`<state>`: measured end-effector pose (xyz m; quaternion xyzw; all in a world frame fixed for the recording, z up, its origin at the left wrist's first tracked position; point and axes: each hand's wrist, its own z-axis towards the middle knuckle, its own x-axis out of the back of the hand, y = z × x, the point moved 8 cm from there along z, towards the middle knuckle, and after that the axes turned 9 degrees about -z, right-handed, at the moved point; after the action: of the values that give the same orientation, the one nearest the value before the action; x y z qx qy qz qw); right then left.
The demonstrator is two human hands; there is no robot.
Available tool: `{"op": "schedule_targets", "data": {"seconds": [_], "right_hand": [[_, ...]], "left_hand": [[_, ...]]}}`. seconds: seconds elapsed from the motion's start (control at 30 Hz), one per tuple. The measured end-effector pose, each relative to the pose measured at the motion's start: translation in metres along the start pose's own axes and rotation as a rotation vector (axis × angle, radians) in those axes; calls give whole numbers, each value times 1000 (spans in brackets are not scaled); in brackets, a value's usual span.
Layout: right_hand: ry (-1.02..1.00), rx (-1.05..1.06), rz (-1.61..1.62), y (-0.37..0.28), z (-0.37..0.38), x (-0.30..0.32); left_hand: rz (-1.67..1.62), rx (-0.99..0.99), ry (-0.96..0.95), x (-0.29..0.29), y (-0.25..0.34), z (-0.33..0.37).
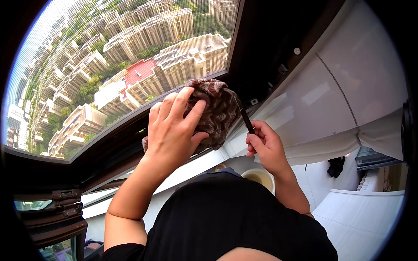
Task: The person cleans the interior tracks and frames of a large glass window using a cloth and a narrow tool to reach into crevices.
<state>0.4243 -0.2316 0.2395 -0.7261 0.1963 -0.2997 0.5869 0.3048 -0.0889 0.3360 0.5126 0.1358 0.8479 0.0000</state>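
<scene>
My left hand has its fingers spread over a bunched brown and pink patterned cloth and holds it at the lower edge of the window frame. Thumb and forefinger lie on the cloth, and another bit of it shows below the wrist side. To the right, my right hand is closed around a slim tool with a black handle. A thin part of that tool points up and left toward the cloth's right edge; its exact kind cannot be made out.
Beyond the window screen, apartment blocks stand far below. A dark frame borders it. White panels rise at the right. Below me are a pale bucket and white floor tiles. An opened window sash stands at lower left.
</scene>
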Motion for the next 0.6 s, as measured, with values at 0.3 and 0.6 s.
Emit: {"op": "schedule_targets", "data": {"seconds": [0.3, 0.6], "right_hand": [[102, 249, -619, -34, 1, -11], [90, -10, -145, 3, -8, -4]], "left_hand": [[-160, 51, 61, 9, -19, -17], [-319, 27, 171, 11, -31, -20]]}}
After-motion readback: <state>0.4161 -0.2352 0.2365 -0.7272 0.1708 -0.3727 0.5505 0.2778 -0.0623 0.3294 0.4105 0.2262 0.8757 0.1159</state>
